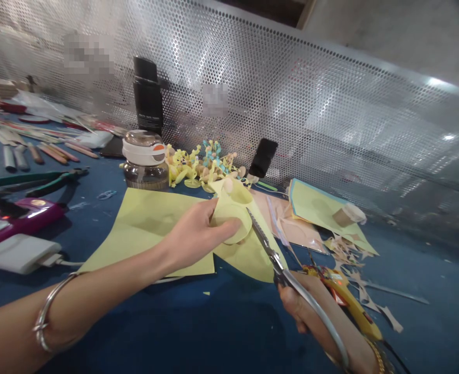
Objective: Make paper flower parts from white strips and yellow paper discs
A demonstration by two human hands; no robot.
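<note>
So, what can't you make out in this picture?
All in the head view:
Left hand: most fingers hidden behind the held yellow piece.
Scissors: one handle shows; the right hand seems to hide the other.
Black bottle: lettering too small and blurred to read.
Purple device: cut off by the left edge.
Metal panel: two patches pixelated.

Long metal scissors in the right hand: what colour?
Silver-grey. The metal scissors show best in the head view.
</note>
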